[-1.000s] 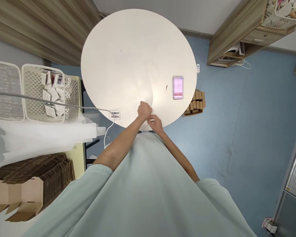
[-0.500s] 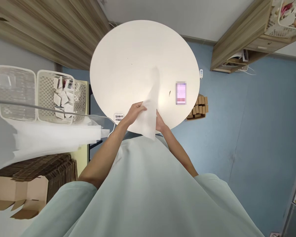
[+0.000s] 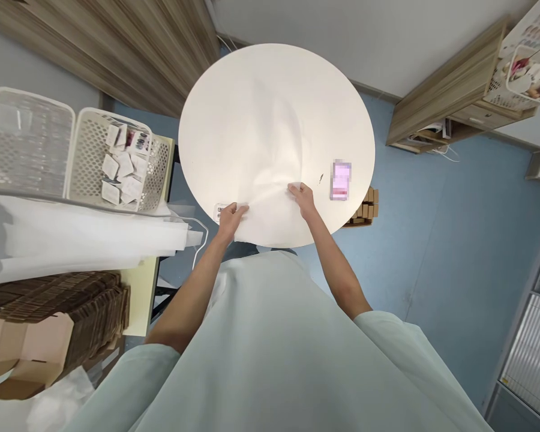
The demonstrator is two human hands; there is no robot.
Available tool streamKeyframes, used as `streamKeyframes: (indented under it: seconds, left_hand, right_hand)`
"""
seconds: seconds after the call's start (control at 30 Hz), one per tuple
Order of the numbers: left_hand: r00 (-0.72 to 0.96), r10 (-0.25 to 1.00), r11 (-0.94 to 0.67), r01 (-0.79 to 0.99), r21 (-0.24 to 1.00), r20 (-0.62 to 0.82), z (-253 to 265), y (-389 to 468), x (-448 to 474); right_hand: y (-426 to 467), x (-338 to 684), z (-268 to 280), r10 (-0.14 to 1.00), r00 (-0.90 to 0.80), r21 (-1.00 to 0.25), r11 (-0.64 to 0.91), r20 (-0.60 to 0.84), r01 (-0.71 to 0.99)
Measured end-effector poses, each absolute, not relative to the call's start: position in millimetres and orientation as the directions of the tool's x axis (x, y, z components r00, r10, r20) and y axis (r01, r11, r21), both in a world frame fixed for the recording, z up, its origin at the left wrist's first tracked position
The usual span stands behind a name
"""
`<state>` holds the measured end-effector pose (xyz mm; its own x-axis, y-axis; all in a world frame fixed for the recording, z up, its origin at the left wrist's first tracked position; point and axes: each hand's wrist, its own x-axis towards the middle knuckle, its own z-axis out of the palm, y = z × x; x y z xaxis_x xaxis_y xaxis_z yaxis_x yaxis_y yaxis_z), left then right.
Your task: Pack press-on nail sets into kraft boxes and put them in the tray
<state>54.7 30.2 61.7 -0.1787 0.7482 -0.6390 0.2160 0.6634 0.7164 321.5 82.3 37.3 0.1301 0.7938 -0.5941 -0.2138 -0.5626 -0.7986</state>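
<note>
A thin, white, translucent packing sheet [image 3: 270, 207] is spread over the near half of the round white table [image 3: 213, 114], its far part curved and slightly raised. My left hand [image 3: 231, 221] pinches its left edge between thumb and fingers. On the opposite edge, somewhat farther from my body, my right hand [image 3: 303, 198] has a pinch grip too. Partly hidden behind my left hand lies a small clear case [image 3: 217, 211] with dark pieces inside. To the right of my right hand is a pixelated phone-like object [image 3: 341, 180].
At left, a side table [image 3: 137, 300] bears white baskets [image 3: 87, 129] with small packets, a stack of white sheets [image 3: 94, 237] and flattened cardboard boxes [image 3: 85, 324]. A white cable [image 3: 206, 240] runs beside the round table. Small brown boxes [image 3: 364, 210] stand beyond its right edge.
My hands have moved apart, the left leftward and the right slightly rightward. The sheet has gone from upright and narrow to spread out over the table.
</note>
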Motion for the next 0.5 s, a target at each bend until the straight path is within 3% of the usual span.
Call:
streamKeyframes:
  seconds: [0.2, 0.3, 0.5]
  left_hand:
    - [-0.193, 0.7, 0.714, 0.237, 0.659, -0.688, 42.1, 35.5, 55.4]
    - [-0.201, 0.718, 0.687, 0.356, 0.634, -0.666, 36.8, 43.2, 49.2]
    - [-0.086, 0.87, 0.379, 0.747, 0.547, -0.485, 38.5, 48.2, 23.8]
  right_hand:
    - [99.0, 319.3, 26.4, 0.785, 0.264, -0.81, -0.586, -0.56, 0.027]
    - [106.3, 323.1, 17.1, 0.779, 0.324, -0.785, -0.602, -0.537, 0.144]
    - [125.5, 338.6, -4.1, 0.817, 0.354, -0.73, -0.57, -0.455, 0.377]
